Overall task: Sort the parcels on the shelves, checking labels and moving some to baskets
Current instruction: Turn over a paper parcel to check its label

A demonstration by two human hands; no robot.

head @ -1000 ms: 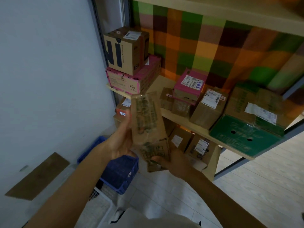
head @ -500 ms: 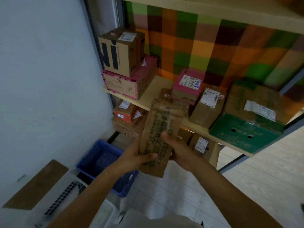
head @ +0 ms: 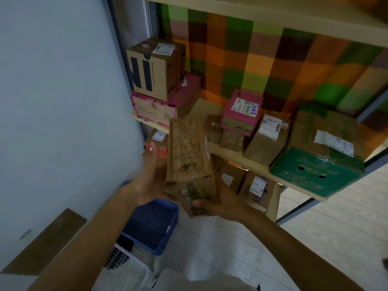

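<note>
A long brown cardboard parcel (head: pixel 189 160) with printed drawings stands on end in front of the shelf (head: pixel 237 157). My left hand (head: pixel 150 181) cups its left side, thumb pointing up. My right hand (head: pixel 220 203) grips its lower end from below, fingers curled round the bottom edge. A white label strip shows on the parcel's right face. Below my hands stands a blue basket (head: pixel 152 225), and a white basket (head: pixel 128 267) sits nearer me.
The shelf holds a brown "NI" box (head: pixel 155 70) on a pink-edged box (head: pixel 165 106), a small pink box (head: pixel 241 110), a labelled brown box (head: pixel 266 137) and a green box (head: pixel 315 171). More parcels sit on the lower shelf. A wall is at left.
The parcel has been turned in my hands, from tilted with a printed face toward me to upright with another face showing. My right hand shifted from its side to its lower end.
</note>
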